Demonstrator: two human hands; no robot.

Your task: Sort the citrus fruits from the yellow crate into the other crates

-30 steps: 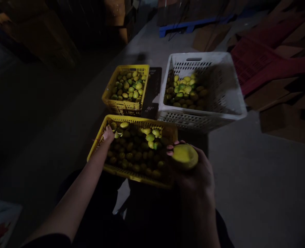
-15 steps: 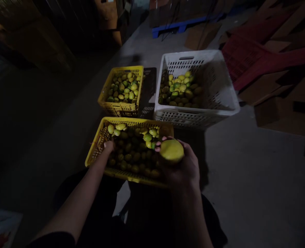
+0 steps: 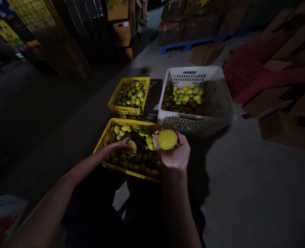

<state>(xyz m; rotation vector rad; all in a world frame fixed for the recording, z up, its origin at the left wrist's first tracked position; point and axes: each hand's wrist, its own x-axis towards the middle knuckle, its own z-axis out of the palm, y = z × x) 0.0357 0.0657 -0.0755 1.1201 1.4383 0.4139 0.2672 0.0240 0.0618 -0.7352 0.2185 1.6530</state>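
The right hand [image 3: 177,154] before me is gripping one yellow fruit [image 3: 167,139] above the right end of the near yellow crate [image 3: 108,139]; the left hand [image 3: 123,145], apart, is holding a second fruit [image 3: 132,147] over the fruit pile [image 3: 139,159].

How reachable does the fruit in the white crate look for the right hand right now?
Probably yes: the white crate is open-topped and nothing visible blocks the right hand, though the yellow fruit it holds would likely hinder grasping another.

At the back, a blue pallet [image 3: 187,45] carries a dark load [image 3: 176,33]. On the right side, a red crate [image 3: 245,75] lies among brown cardboard boxes [image 3: 286,129], on grey floor [image 3: 247,179].
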